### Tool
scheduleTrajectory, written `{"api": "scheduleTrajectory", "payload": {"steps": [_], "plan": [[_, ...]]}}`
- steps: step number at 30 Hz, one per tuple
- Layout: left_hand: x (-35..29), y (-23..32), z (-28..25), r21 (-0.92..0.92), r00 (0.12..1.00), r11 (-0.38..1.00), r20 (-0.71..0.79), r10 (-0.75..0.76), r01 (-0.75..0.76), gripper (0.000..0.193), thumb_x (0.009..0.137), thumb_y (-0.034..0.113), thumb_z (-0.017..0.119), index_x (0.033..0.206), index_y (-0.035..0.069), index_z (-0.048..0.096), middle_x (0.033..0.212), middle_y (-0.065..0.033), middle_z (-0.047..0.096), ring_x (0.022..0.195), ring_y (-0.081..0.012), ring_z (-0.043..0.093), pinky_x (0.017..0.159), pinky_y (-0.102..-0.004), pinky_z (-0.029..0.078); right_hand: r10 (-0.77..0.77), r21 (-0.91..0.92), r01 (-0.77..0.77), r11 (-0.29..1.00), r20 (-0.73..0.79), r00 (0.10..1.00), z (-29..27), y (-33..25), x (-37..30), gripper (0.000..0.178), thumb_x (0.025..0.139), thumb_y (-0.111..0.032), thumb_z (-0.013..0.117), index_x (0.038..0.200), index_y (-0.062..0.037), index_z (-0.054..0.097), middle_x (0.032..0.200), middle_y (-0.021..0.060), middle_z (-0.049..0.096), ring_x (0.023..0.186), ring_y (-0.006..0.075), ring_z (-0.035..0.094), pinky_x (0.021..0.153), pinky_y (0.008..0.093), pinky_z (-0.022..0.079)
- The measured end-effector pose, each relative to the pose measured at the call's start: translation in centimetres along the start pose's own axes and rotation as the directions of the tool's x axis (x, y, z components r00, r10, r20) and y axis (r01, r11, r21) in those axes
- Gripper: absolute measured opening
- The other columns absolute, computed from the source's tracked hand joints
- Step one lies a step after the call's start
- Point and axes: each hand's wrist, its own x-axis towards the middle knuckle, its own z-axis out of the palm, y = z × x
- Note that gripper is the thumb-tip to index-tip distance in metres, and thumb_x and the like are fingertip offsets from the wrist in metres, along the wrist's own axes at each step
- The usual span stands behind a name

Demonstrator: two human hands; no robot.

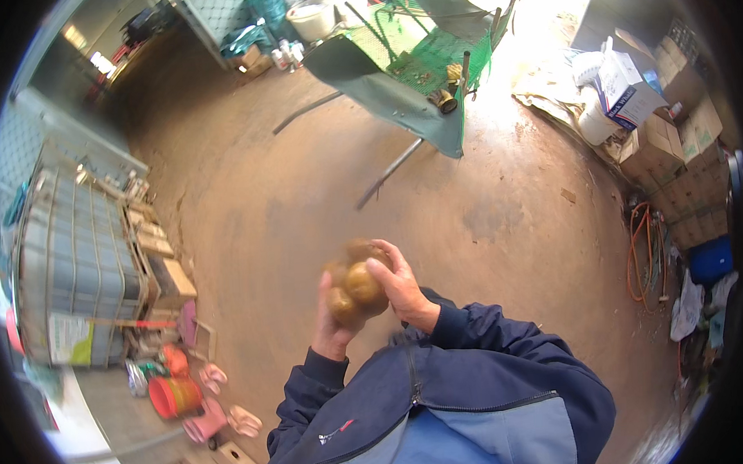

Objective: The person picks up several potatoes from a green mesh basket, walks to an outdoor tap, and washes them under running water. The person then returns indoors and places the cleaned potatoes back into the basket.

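Potatoes (355, 286), a small cluster of round brownish ones that look bundled in a clear bag or fine net, sit right in the middle of the view, held up in front of the person's chest and well above the ground. The picture is a little blurred there, so the wrapping cannot be told for sure. The left hand (332, 319) cups the bundle from below and behind, fingers curled up around its lower left side, closed on it. The right hand (402, 284) comes over from the right, thumb and fingers pressed onto the top and front of the cluster, also gripping it. Both hands touch the bundle and nearly meet each other around it.

Dark blue jacket sleeves (473, 331) run down from the wrists to a lighter blue front panel at the lower edge. Below and all around lies a bare brown dirt floor (289, 202). Further up, a sorting table draped in green netting (418, 54) stands on thin metal legs, with a white bucket (313, 17) just behind it. Off to the right, cardboard boxes (671, 152) are stacked along the wall, with an orange hose or cable (646, 251) coiled beneath them and a blue container (710, 259) beside that. On the left, a large caged plastic tank (74, 267) stands near small crates (164, 268), and an orange bucket (174, 396) and pink sandals (230, 413) lie near the lower left corner.
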Motion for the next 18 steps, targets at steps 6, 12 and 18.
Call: {"api": "scheduleTrajectory", "payload": {"steps": [6,12,18], "plan": [[13.4,12.5,0.5,0.034,0.998,0.998,0.015,-0.059,0.058,0.066,0.092,0.061,0.042,0.132,0.008,0.046,0.129,-0.0115,0.054,0.117,-0.0285,0.055,0.101,-0.0432,0.046,-0.054,0.014,0.056,0.998,-0.071,0.996,3.4,0.1,17.1,0.047,0.091,-0.020,0.063,0.131,-0.0034,0.044,0.123,0.0094,0.053,0.116,0.0168,0.049,0.099,0.0304,0.041],[19.7,24.1,0.3,-0.031,0.995,0.998,-0.086,-0.051,0.049,0.068,0.092,0.062,0.041,0.136,0.011,0.043,0.133,-0.0130,0.051,0.121,-0.0300,0.052,0.103,-0.0467,0.043,-0.018,-0.131,0.015,0.991,-0.021,1.000,9.3,0.5,29.8,0.053,0.089,-0.025,0.066,0.132,-0.0030,0.044,0.122,0.0108,0.053,0.116,0.0190,0.049,0.101,0.0329,0.040],[30.4,33.2,0.5,0.003,0.982,0.988,-0.110,-0.154,0.155,0.062,0.094,0.060,0.040,0.133,0.012,0.046,0.130,-0.0102,0.054,0.117,-0.0273,0.055,0.099,-0.0446,0.047,-0.082,-0.156,0.059,0.986,-0.147,0.986,11.6,0.6,41.6,0.053,0.088,-0.025,0.067,0.131,-0.0022,0.044,0.122,0.0113,0.054,0.117,0.0194,0.049,0.102,0.0340,0.039]]}}
